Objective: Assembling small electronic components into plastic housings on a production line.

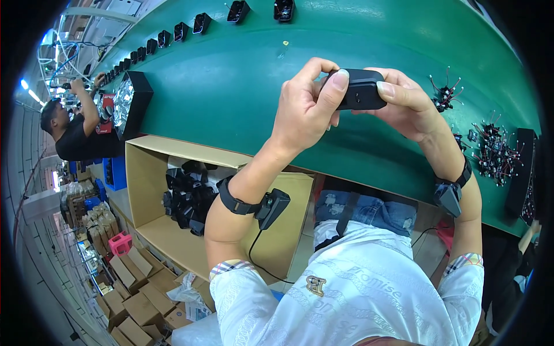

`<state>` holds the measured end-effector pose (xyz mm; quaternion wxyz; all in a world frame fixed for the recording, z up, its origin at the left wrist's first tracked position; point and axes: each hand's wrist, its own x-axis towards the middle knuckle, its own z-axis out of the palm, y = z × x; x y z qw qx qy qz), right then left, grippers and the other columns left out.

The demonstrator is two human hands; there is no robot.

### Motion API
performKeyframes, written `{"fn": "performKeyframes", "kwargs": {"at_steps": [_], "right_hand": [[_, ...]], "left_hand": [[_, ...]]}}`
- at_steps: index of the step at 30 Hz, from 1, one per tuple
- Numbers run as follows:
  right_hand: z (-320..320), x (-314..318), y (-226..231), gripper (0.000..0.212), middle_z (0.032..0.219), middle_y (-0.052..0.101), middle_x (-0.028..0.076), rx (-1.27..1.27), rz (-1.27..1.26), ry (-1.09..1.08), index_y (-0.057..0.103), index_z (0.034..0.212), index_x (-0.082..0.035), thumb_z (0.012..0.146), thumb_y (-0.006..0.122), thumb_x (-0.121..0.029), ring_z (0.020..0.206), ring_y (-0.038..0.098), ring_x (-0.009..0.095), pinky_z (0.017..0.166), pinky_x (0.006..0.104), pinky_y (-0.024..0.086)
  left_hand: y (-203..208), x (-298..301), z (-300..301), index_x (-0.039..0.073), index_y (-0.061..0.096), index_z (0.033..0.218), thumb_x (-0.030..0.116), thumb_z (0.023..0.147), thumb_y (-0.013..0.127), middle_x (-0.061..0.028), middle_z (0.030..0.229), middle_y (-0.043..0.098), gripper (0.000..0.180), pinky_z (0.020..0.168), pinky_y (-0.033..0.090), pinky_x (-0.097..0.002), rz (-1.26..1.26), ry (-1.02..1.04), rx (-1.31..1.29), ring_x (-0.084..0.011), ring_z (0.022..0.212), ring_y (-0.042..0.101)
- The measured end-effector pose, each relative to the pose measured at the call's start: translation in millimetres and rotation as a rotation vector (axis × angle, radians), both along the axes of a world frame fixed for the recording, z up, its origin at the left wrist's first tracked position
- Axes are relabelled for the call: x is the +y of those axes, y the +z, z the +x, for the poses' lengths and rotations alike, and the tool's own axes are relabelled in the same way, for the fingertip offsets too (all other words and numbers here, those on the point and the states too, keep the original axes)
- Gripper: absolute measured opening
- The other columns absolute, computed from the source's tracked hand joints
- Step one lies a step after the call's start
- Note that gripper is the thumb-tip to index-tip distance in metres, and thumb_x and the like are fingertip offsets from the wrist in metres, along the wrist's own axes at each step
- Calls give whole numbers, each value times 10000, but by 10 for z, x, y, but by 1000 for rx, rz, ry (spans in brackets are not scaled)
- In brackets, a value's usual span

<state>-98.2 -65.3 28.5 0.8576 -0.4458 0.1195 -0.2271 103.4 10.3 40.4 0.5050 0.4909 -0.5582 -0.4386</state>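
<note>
Above the green table, a black plastic housing is held between both of my hands. It is a rounded block with a groove along it and a few small holes in the face. My left hand is closed on its left end, thumb on top. On the right end, my right hand grips it with the thumb on the near face; its other fingers are partly hidden behind. Closest to my right hand lies a small cluster of wired components, with a larger pile of wired components beyond it.
Black open housings line the far edge. A cardboard box of black parts stands below the table edge. A foil-lined black tray is at left, a black bin at right. A co-worker works at far left.
</note>
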Motion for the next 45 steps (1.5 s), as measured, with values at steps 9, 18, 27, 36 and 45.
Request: {"fn": "performKeyframes", "kwargs": {"at_steps": [9,18,27,36,45], "right_hand": [[-17,7,-1,469,1120,672,97,74,11,-59,625,1202,26,911,688,-336,1028,629,161,947,349,499],[-5,88,11,520,1203,637,115,-40,74,3,581,1268,20,919,655,-358,1090,600,179,933,377,499],[-3,48,3,477,1140,656,74,86,-10,-97,610,1237,-2,912,675,-346,1012,599,138,869,319,495],[-11,37,36,432,1083,667,60,38,-4,-57,661,1152,0,881,713,-332,942,595,135,834,298,481],[21,79,131,410,1009,629,59,59,-23,-61,663,1067,-5,868,701,-362,917,591,153,833,298,472]], "left_hand": [[13,-1,23,2,578,929,512,953,647,-40,500,561,515,418,361,-238,-97,94,-155,-67,442,519],[-15,-16,21,14,587,955,515,959,633,-43,494,529,504,434,356,-246,-222,87,-232,-79,453,506],[-35,-38,43,9,582,953,510,959,634,-39,503,516,504,440,352,-245,-254,120,-247,-82,453,476],[-26,-10,14,-1,579,960,520,978,597,-44,516,525,521,455,373,-248,-264,101,-218,-88,474,500],[-63,-15,11,0,570,959,530,989,566,-47,523,521,531,455,377,-255,-236,70,-214,-92,478,497]]}}
